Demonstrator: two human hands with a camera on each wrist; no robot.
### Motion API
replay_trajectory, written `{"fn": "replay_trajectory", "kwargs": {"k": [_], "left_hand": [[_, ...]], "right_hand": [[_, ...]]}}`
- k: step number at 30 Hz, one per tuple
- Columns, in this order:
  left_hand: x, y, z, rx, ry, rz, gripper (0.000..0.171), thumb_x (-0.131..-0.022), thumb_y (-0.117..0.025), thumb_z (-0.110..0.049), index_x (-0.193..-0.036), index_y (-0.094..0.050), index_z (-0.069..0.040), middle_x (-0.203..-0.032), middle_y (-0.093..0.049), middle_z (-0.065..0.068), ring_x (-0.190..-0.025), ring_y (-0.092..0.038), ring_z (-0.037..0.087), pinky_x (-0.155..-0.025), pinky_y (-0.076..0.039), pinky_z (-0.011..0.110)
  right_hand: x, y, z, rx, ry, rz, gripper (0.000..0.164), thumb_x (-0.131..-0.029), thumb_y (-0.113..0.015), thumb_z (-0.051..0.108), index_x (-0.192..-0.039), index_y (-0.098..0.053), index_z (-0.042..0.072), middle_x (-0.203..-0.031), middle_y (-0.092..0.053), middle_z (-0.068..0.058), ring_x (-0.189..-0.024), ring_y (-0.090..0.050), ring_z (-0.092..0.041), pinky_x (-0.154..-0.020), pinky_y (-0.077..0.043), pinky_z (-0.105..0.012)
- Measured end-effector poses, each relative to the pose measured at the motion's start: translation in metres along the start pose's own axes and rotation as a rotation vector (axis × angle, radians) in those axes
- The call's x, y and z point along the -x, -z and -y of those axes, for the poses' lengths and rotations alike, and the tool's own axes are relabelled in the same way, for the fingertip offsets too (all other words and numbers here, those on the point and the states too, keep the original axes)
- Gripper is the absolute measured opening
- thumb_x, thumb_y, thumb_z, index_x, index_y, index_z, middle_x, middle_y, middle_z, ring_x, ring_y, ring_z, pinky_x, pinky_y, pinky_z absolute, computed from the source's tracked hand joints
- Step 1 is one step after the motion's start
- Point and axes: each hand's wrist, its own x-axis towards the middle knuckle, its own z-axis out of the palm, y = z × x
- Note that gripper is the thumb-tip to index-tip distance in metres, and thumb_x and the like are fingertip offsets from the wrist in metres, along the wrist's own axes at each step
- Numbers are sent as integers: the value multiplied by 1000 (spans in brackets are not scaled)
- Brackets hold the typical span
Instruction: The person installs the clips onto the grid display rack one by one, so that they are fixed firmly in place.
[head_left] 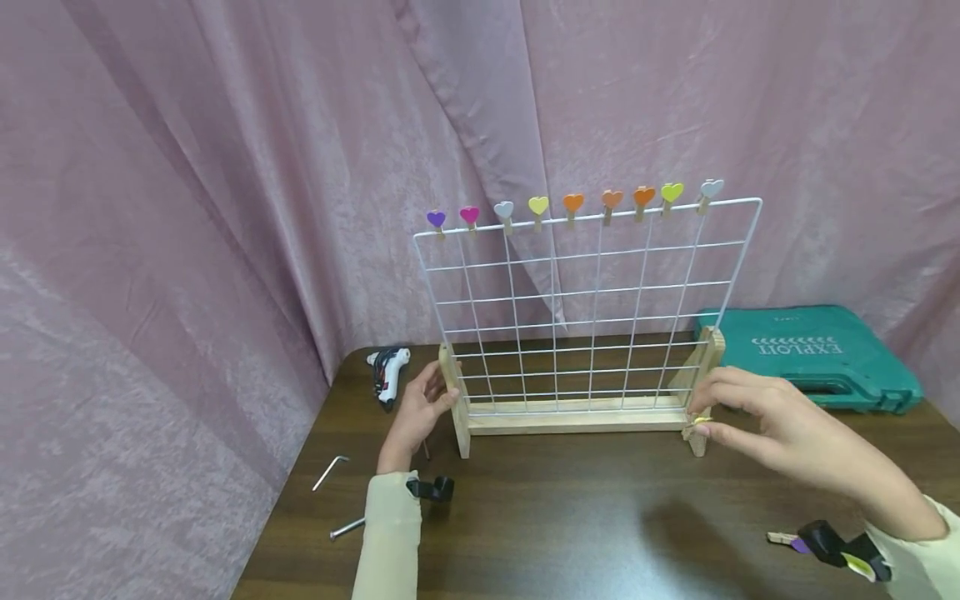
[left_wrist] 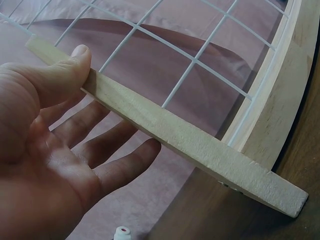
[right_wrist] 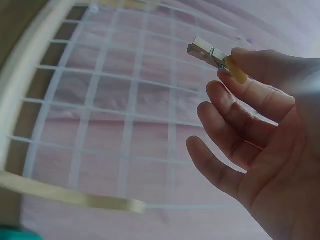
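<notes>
A white wire grid [head_left: 592,296] stands upright in a wooden stand [head_left: 577,422]. Along its top bar sits a row of several small wooden clothespins with coloured hearts, from a purple heart [head_left: 436,219] at the left to a white heart [head_left: 711,189] at the right. My left hand [head_left: 420,408] holds the stand's left wooden upright [left_wrist: 165,127], thumb on its near edge and fingers behind. Between thumb and index finger, my right hand [head_left: 772,417] pinches a clothespin [right_wrist: 210,54] with a yellow heart, in front of the stand's right upright [head_left: 708,354] in the head view.
A green tool case [head_left: 810,350] lies behind at the right, a white glue gun [head_left: 387,375] at the back left. A hex key [head_left: 328,472] and a metal bolt [head_left: 347,528] lie at the left. Another clothespin [head_left: 783,539] with purple lies near my right wrist.
</notes>
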Motion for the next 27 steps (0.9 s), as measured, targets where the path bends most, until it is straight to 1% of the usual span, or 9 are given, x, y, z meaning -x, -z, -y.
{"fn": "replay_trajectory", "kwargs": {"k": [6,9,12,16,18,20,23,24,27], "left_hand": [[0,-1,1,-7,-4,-4,48,-86,-58,6,-132,-43,3,-133,-48,21,-123,-43,36,-101,-31,51],[0,-1,0,-3,2,4,48,-86,-57,7,-132,-43,2,-133,-47,20,-123,-43,36,-101,-32,50],[1,1,0,-14,1,6,48,-86,-58,6,-132,-42,2,-133,-47,20,-123,-43,35,-101,-33,49],[4,5,1,-25,5,-2,48,-86,-58,5,-132,-43,2,-133,-48,19,-122,-44,35,-101,-33,49],[4,7,1,-30,8,-4,48,-86,-59,5,-132,-43,1,-133,-48,18,-122,-44,35,-101,-33,49],[4,7,2,-31,8,-5,48,-86,-59,4,-131,-44,1,-133,-49,18,-121,-45,34,-101,-33,49],[2,6,2,-22,1,-1,48,-86,-59,4,-131,-44,1,-133,-49,18,-121,-45,34,-101,-32,50],[1,5,2,-18,0,0,48,-86,-59,4,-132,-44,1,-133,-49,18,-121,-45,34,-101,-32,50],[0,2,3,-24,-1,4,48,-86,-59,4,-132,-44,1,-133,-49,18,-121,-45,35,-101,-33,49]], "right_hand": [[-24,41,5,114,23,-28,41,-70,-75,0,-101,-63,24,-98,-59,10,-86,-52,0,-63,-37,-10],[-36,57,6,112,75,-57,29,-74,-74,5,-98,-66,19,-97,-60,4,-87,-53,-1,-64,-38,-10],[-49,69,5,124,121,-78,11,-85,-68,21,-94,-68,15,-95,-60,2,-85,-53,-1,-67,-38,-11],[-66,84,6,190,146,-106,35,-90,-54,42,-88,-70,11,-90,-60,2,-80,-51,1,-63,-37,-10],[-74,92,6,222,141,-121,40,-89,-52,45,-86,-71,10,-88,-60,1,-80,-49,3,-62,-36,-10],[-82,102,5,259,129,-131,34,-88,-58,40,-85,-72,9,-88,-60,1,-81,-48,3,-60,-35,-10],[-92,116,1,320,98,-142,8,-81,-71,17,-84,-72,9,-89,-60,1,-82,-47,4,-58,-33,-13],[-95,121,0,347,82,-142,9,-76,-74,8,-84,-72,10,-90,-60,2,-80,-45,4,-57,-33,-13],[-103,131,-3,420,34,-136,28,-64,-77,-8,-85,-73,9,-90,-59,4,-77,-42,6,-55,-31,-15]]}}
